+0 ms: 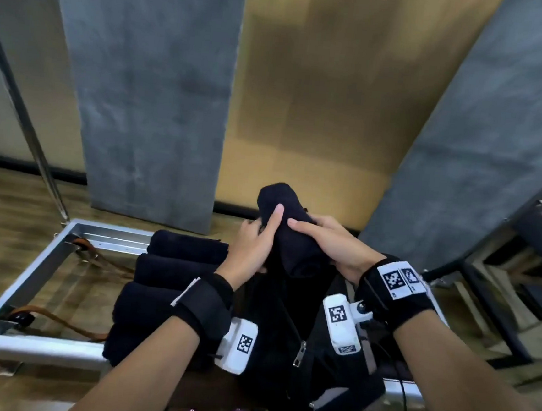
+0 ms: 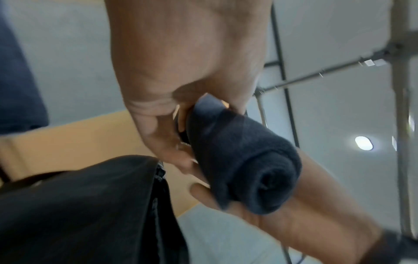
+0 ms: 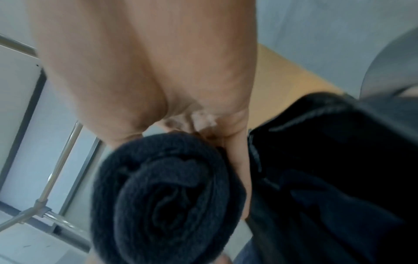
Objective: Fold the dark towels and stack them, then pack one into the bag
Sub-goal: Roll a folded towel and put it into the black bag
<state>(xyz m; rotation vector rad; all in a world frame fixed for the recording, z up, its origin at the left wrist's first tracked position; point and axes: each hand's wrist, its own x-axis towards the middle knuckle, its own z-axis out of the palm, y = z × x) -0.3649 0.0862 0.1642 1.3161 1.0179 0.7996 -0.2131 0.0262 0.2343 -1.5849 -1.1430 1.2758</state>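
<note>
Head view: both hands up front, wrapped around one rolled towel (image 1: 288,236). Left hand (image 1: 253,246) curled round its left side, thumb pointing up along the roll; right hand (image 1: 332,243) gripping from the right, fingers laid over the top. Roll tilted, upper end sticking up past the fingers, lower end going down into the open mouth of the black bag (image 1: 304,339) right under the hands. Zipper pull (image 1: 299,355) hanging on the bag's front. Just left of the bag, a stack of rolled towels (image 1: 164,287), lying side by side on a metal frame (image 1: 27,282) with brown straps (image 1: 56,317) across it. Wooden floor all around, grey panels behind.

Left wrist view: kinda blurry. Left hand (image 2: 181,85) clamped on the towel (image 2: 244,160), roll end facing the camera, spiral visible. Right hand (image 2: 260,210) cupping it from below. Bag (image 2: 79,205) at lower left, touching or just beside the fingers, hard to tell which.

Right wrist view: also blurry. Right hand (image 3: 158,80) holding the towel (image 3: 167,196), spiral end filling the middle. Bag (image 3: 328,169) pressed up right beside the roll.
</note>
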